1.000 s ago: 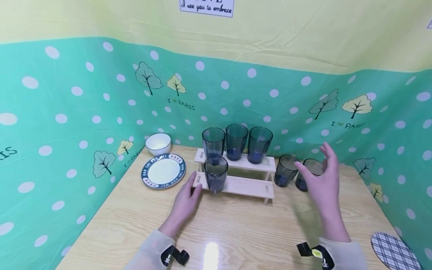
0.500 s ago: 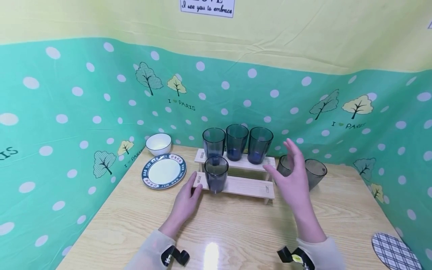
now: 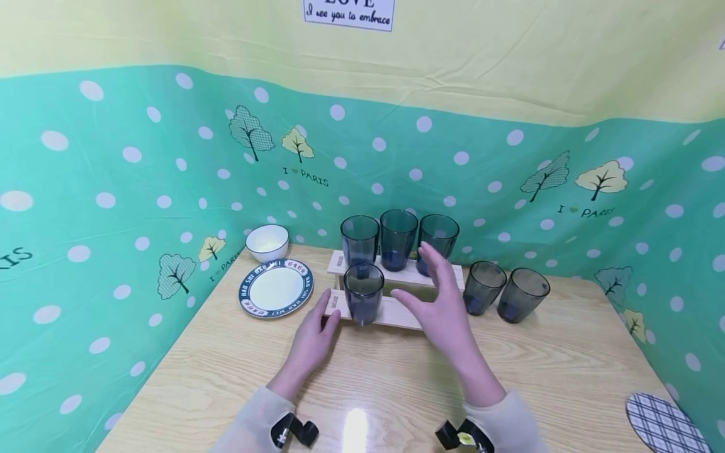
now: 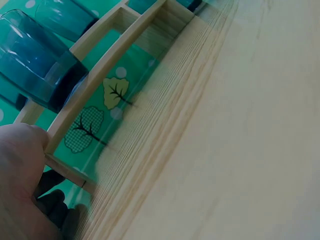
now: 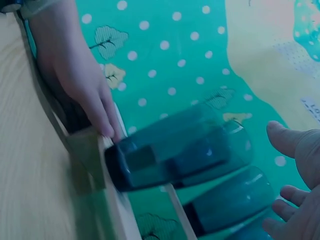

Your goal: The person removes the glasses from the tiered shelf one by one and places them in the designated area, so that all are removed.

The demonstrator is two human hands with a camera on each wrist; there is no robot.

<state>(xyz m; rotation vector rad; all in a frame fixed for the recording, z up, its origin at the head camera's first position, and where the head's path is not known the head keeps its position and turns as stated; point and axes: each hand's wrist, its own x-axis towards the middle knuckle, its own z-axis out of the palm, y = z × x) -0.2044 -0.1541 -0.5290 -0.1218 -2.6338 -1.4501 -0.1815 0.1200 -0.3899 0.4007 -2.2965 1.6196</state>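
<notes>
My left hand [image 3: 313,332] holds the left end of a two-tier wooden rack [image 3: 396,313], thumb and fingers about its lower board. On that board, just right of the left hand, stands one dark tinted glass tumbler [image 3: 364,296]. Three more tumblers [image 3: 398,242] line the upper board behind it. With thumb and fingers spread and nothing between them, my right hand [image 3: 446,314] is over the right part of the rack, hiding that end of the lower board. The right wrist view shows its fingers [image 5: 290,200] apart from the tumblers [image 5: 170,150].
Two tumblers [image 3: 520,297] stand close together on the wooden table [image 3: 362,377], right of the rack. A blue-rimmed plate [image 3: 275,288] and a white bowl [image 3: 267,243] are at the left. A checked round mat [image 3: 668,423] lies front right. Patterned cloth [image 3: 170,157] surrounds the table.
My right hand has moved left, from in front of the two tumblers on the table to over the rack, its fingers still spread. The left hand has stayed on the rack's end.
</notes>
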